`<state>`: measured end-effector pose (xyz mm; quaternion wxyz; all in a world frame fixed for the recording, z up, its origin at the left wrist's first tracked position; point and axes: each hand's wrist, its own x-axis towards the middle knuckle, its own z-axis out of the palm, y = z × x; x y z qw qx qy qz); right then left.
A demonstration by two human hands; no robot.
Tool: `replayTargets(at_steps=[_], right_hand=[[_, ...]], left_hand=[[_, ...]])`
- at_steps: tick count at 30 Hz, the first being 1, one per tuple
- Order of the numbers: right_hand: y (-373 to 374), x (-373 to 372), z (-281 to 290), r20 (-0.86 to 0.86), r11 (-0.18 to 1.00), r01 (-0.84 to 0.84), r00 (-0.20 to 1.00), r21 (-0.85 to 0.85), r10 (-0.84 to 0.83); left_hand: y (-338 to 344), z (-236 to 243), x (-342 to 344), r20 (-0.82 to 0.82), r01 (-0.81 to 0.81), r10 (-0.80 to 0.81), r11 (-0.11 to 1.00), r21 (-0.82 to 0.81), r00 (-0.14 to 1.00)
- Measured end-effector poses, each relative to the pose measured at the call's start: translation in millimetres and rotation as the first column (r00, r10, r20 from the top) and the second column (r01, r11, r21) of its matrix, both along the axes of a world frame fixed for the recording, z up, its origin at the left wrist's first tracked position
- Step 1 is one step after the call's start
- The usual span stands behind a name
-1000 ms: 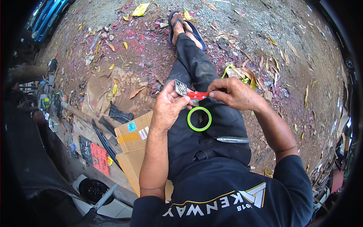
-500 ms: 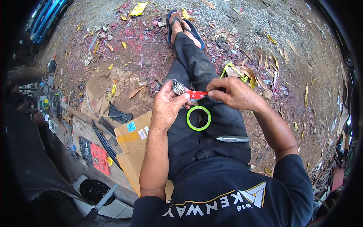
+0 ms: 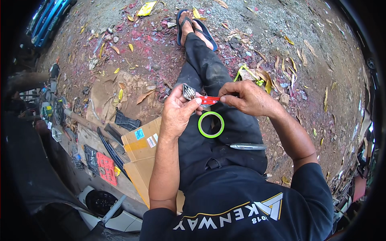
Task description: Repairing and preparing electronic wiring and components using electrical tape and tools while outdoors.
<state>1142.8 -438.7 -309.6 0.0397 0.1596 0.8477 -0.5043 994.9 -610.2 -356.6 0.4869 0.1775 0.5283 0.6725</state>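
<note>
Between the thumb and fingers of my left hand (image 3: 179, 110) is a small shiny piece with a black-and-silver pattern (image 3: 189, 92). A red strip with small pale marks (image 3: 209, 100), like tape backing, runs from it toward the right. My right hand (image 3: 245, 98) pinches the strip's far right end. Just below the hands, a roll of bright green tape (image 3: 200, 127) rests on my dark trousers. A closed grey utility knife (image 3: 248, 147) lies across my right thigh. The underside of the patterned piece is hidden by my left fingers.
Left of my lap lies a flattened cardboard box (image 3: 138, 160). Beyond it are a red tool case (image 3: 106, 168), dark curved strips (image 3: 112, 154) and a black plastic part (image 3: 127, 120). Dry leaves and a yellow wrapper (image 3: 146, 8) litter the ground.
The red strip between my hands shows as one broader band now; before, a dark line split it near my right fingers. Both hands have stayed almost in place.
</note>
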Motion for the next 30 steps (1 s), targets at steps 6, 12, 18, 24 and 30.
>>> replayTargets(at_steps=[6,12,18,24,30], right_hand=[[0,1,-1,0.001,1.000,0.012,1.000,0.000,-0.012],[-1,0,0,0.006,1.000,0.011,1.000,0.007,-0.011],[-1,0,0,-0.016,1.000,0.014,1.000,0.006,-0.014],[-2,0,1,-0.016,1.000,0.013,1.000,0.006,-0.013],[-3,3,3,-0.022,1.000,0.009,1.000,0.016,-0.009]], left_hand=[[1,2,1,0.002,-0.002,0.002,1.000,0.000,1.000],[2,2,3,-0.008,-0.029,0.029,1.000,0.001,1.000],[2,2,3,-0.011,-0.035,0.035,0.999,-0.002,0.999],[2,3,7,0.025,-0.051,0.051,0.998,0.026,0.998],[3,3,11,-0.032,-0.047,0.046,0.999,-0.026,0.998]])
